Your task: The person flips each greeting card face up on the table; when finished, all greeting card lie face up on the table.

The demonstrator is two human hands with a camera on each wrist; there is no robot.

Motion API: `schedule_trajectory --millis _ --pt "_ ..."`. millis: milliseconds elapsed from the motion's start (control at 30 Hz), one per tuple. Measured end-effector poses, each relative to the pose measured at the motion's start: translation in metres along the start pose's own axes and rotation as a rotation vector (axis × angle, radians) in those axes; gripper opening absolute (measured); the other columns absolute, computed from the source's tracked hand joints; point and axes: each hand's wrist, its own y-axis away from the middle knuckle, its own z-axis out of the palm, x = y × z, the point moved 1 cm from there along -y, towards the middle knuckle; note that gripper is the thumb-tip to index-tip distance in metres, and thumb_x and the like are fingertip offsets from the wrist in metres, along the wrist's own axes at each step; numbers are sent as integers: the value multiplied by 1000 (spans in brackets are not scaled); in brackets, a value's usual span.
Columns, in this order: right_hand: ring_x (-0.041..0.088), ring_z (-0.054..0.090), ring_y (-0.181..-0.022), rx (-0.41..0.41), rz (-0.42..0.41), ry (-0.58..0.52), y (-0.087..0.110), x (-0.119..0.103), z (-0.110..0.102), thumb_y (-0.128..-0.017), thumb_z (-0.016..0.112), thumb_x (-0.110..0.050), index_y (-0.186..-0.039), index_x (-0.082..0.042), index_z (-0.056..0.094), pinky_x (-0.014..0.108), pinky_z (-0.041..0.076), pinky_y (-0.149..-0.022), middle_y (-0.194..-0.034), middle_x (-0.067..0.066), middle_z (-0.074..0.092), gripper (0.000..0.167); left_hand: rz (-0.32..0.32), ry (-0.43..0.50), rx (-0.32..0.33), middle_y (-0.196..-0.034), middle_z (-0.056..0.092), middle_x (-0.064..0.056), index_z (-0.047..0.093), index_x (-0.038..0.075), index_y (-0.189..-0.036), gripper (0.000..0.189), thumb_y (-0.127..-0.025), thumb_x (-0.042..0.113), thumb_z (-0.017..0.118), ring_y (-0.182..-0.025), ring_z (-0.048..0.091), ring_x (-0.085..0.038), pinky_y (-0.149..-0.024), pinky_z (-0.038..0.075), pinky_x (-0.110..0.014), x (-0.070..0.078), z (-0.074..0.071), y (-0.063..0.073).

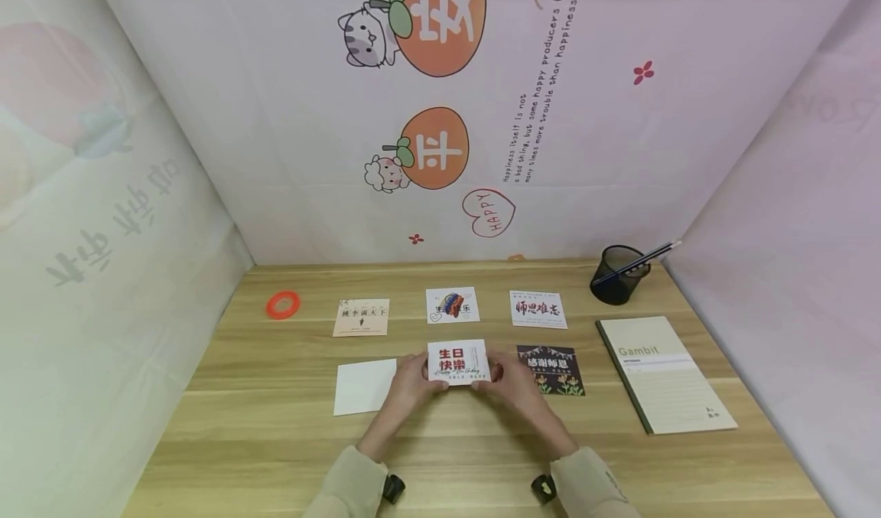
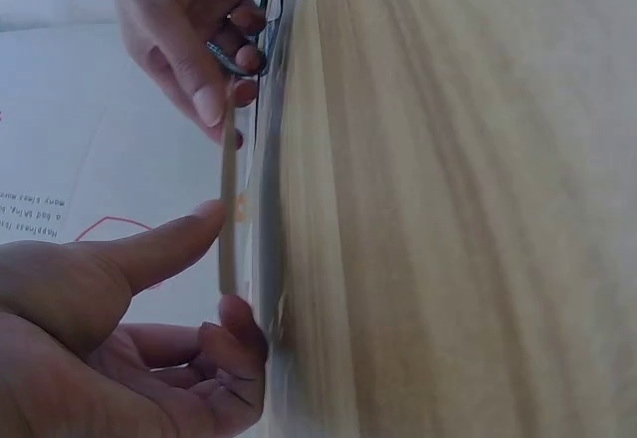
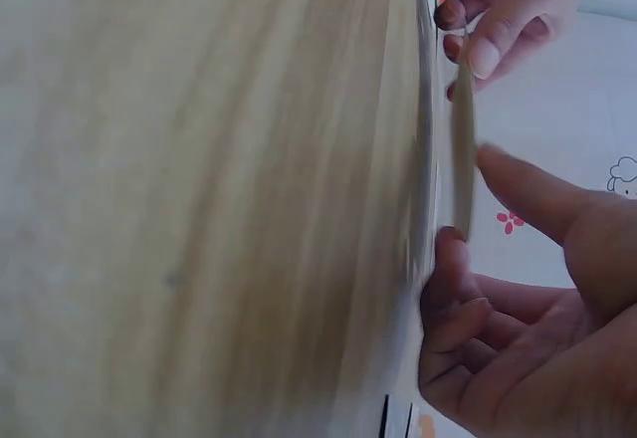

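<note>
A white birthday card with red lettering is held between both hands over the table in the head view. My left hand pinches its left edge, thumb on the near face and fingers behind. At the opposite edge my right hand pinches it the same way. Edge-on in the left wrist view, the card shows as a thin strip, raised off the wood. A blank white card lies beside the left hand, and a dark card with flowers lies beside the right hand.
Behind the hands lie a beige card, a white card with a colourful print and a card with red script. An orange ring is at back left. On the right are a mesh pen holder with pencils and a notebook.
</note>
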Motion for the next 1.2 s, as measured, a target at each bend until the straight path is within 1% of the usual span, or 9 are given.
schedule_trajectory --millis 100,267,400,600,767,900,967,1133,1200 --pt "19 55 -74 -46 -5 50 0 3 1 -72 83 -13 -128 3 56 34 49 -66 -87 7 61 65 12 -18 -36 -83 65 -7 67 -3 -104 41 -69 7 84 -73 55 -15 -69 48 -32 2 -2 0" --pt "20 57 -84 -42 -33 130 0 2 2 -70 84 -17 -126 7 56 40 50 -78 -100 11 65 66 -9 -63 -60 -84 66 -10 67 -2 -99 37 -68 7 84 -72 56 -19 -70 50 -38 6 -4 0" --pt "16 54 -72 -47 -39 162 0 -1 1 -71 83 -16 -125 6 57 34 48 -67 -87 7 63 64 -26 -99 -57 -84 66 -9 67 -1 -99 37 -67 8 85 -73 56 -19 -70 50 -38 7 -4 1" --pt "14 53 -69 -30 -62 228 0 -2 2 -72 83 -17 -123 4 60 31 47 -62 -85 4 63 60 10 -133 -40 -89 67 -10 68 1 -100 38 -67 9 84 -78 58 -22 -72 50 -40 7 -1 1" --pt "13 49 -63 -8 -81 285 2 -5 1 -74 82 -18 -118 2 63 29 43 -55 -74 0 56 52 10 -172 -33 -94 66 -12 67 1 -106 37 -74 11 80 -83 59 -25 -74 50 -43 7 -2 4" --pt "11 49 -59 40 -93 304 1 -10 1 -79 78 -21 -116 0 65 27 42 -53 -73 -2 58 45 -42 -233 -6 -100 62 -17 65 -2 -115 42 -80 19 77 -89 60 -31 -76 50 -48 7 -11 11" --pt "11 47 -55 62 -96 296 0 -13 1 -82 76 -22 -116 0 65 26 41 -49 -69 -3 56 42 -65 -254 11 -99 60 -17 63 -4 -116 44 -81 21 76 -84 59 -31 -71 51 -48 7 -19 14" --pt "10 48 -54 64 -95 233 -5 -25 6 -90 68 -24 -119 1 63 25 42 -46 -71 0 58 39 -64 -293 37 -97 56 -15 62 -3 -116 43 -84 23 74 -70 53 -22 -57 47 -37 3 -42 23" --pt "10 51 -58 59 -114 213 -7 -31 10 -91 66 -22 -119 2 63 24 44 -49 -75 2 60 37 -60 -318 56 -101 58 -17 62 -2 -118 44 -85 24 73 -73 56 -24 -56 48 -37 -1 -51 27"
